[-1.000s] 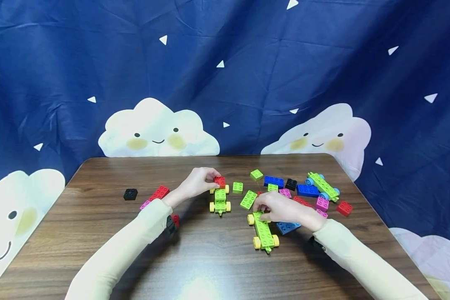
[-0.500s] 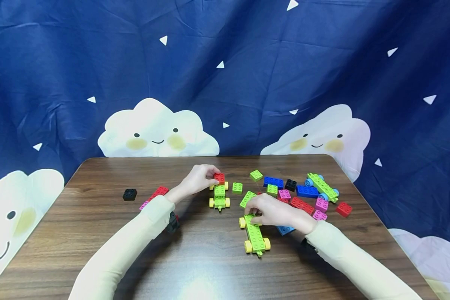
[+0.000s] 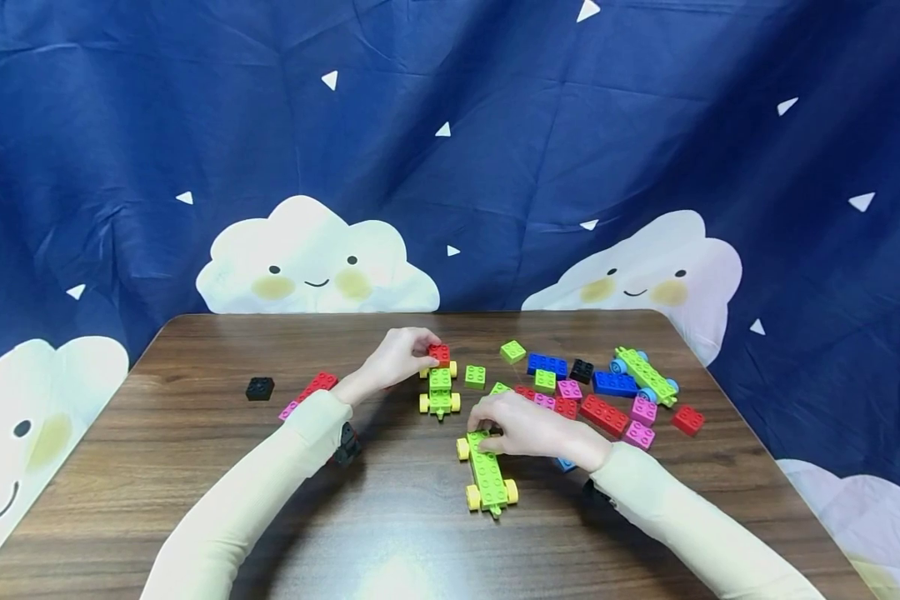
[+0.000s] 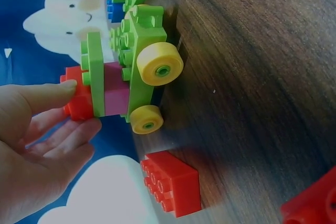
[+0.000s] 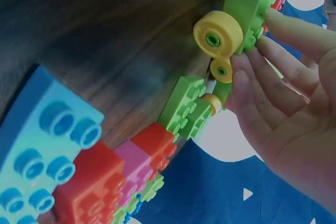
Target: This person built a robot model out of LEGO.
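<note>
My left hand (image 3: 401, 360) pinches a red brick (image 4: 81, 94) between thumb and fingers. This brick sits atop a small block car: a green plate (image 4: 96, 74), a pink brick (image 4: 116, 88) under it, and a green wheeled base (image 4: 137, 61) with yellow wheels (image 4: 159, 64). In the head view the car stands at the middle of the table, its long side pointing toward me. My right hand (image 3: 528, 423) grips the far end of a second green wheeled base (image 3: 487, 477), also yellow-wheeled, which carries no bricks on its visible studs.
Loose bricks lie to the right, including a red brick (image 3: 604, 414), a blue brick (image 3: 615, 382) and a pink brick (image 3: 640, 434). A blue-wheeled green base (image 3: 647, 377) stands behind them. Leftward lie a black brick (image 3: 259, 388) and a red brick (image 3: 318, 385) on the brown table (image 3: 195, 467).
My right hand has moved the second wheeled base leftward and slightly toward me. The left hand keeps its pinch on the red brick, and its car has shifted slightly away from me.
</note>
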`<state>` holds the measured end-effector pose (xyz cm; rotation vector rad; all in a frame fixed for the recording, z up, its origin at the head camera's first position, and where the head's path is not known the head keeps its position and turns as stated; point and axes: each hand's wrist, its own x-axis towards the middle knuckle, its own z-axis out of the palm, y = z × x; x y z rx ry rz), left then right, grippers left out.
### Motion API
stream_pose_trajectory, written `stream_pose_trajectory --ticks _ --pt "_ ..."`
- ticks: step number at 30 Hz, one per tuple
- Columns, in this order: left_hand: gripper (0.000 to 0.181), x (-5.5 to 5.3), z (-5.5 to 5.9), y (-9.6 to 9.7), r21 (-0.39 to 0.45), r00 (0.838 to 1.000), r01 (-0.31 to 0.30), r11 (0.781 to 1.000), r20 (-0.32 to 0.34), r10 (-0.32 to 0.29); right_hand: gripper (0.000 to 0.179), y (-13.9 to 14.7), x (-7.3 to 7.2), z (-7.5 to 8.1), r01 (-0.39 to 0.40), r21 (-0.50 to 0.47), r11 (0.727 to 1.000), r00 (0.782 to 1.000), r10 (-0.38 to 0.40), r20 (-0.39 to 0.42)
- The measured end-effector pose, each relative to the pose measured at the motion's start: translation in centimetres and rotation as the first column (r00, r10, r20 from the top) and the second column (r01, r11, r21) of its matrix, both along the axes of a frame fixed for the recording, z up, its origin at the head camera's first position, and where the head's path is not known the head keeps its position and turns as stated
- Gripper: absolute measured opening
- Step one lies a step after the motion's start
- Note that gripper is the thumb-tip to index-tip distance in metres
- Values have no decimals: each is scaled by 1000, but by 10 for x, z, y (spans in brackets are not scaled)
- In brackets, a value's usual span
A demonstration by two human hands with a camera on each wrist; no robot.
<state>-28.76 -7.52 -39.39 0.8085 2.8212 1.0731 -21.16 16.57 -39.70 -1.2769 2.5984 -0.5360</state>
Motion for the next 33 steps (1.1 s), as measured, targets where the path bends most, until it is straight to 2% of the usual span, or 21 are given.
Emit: stream_pose_trajectory --ticks 9,13,24,28,33 --pt "30 -1 1 -1 -27 1000 0 1000 -19 -1 20 15 -4 1 -3 -7 1000 1000 3 14" --pt "29 -3 2 -1 -29 1000 -4 1000 -18 3 17 11 -4 -3 -18 -24 1000 1000 19 6" --pt "31 -2 1 0 -15 1000 -15 1000 -20 15 13 -2 -5 -7 12 -40 999 1000 -11 20" --pt "33 1 1 -3 -11 998 -25 1000 -63 24 15 -5 -5 -7 31 -46 998 999 -30 21" --pt "35 8 2 -9 -7 987 -26 1000 -157 25 15 -7 -6 -7 48 -46 998 999 -47 24"
